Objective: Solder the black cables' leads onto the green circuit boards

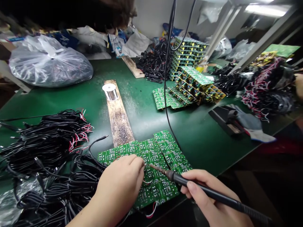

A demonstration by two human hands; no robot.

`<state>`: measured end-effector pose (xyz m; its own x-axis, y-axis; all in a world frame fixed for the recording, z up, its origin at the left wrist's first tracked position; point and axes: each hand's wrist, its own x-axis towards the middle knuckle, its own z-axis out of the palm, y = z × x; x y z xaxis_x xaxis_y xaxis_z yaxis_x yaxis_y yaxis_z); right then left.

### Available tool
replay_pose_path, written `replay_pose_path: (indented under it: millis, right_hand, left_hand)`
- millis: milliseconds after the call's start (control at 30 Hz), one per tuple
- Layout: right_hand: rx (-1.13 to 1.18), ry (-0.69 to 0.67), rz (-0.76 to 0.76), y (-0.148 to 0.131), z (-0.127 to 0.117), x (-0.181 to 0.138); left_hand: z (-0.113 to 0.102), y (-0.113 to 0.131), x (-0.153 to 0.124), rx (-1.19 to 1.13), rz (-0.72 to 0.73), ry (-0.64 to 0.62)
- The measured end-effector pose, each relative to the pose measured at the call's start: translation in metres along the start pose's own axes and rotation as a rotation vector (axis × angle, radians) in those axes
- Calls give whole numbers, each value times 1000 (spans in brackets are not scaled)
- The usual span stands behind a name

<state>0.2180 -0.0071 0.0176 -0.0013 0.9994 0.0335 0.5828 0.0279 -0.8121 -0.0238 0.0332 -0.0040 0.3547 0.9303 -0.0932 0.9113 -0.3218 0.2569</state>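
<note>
Iron (213, 192): clamped in your right hand (208, 205).
Left hand (125, 178): pinched, contents hidden.
Boards (163, 189): few wires (153, 210) visible.
Cables (47, 135): many apparently left.

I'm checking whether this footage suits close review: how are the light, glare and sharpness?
In the head view, the strip light at top right looks blown out; in the head view, the green table shows a pale sheen beyond the circuit boards; also in the head view, the dark mass at top left is blurred, while the soldering iron reads fairly clearly.
</note>
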Motion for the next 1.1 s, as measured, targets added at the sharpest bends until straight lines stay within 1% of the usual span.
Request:
replay_pose_path:
  millis: [167,333,500,700,800,867,967,1033,1100]
  right_hand:
    - [19,-24,33,3,0,-1]
    - [31,-45,35,2,4,0]
    - [49,-46,65,2,6,1]
    - [42,-54,55,-3,4,3]
    - [-16,-83,15,-10,3,3]
    - [-77,-56,-50,-15,4,2]
    - [-141,56,-144,-18,6,-3]
    - [-170,112,-156,-17,6,-6]
    - [-188,139,-129,-15,5,-9]
  left_hand:
    - [0,1,0,43,17,13]
    - [2,1,0,66,19,26]
    - [2,1,0,88,34,31]
    - [1,2,-1,86,42,35]
    - [1,2,-1,94,48,33]
    - [1,2,-1,103,53,35]
    - [1,2,-2,100,55,40]
    - [1,2,-3,96,49,45]
    - [1,2,-3,94,50,51]
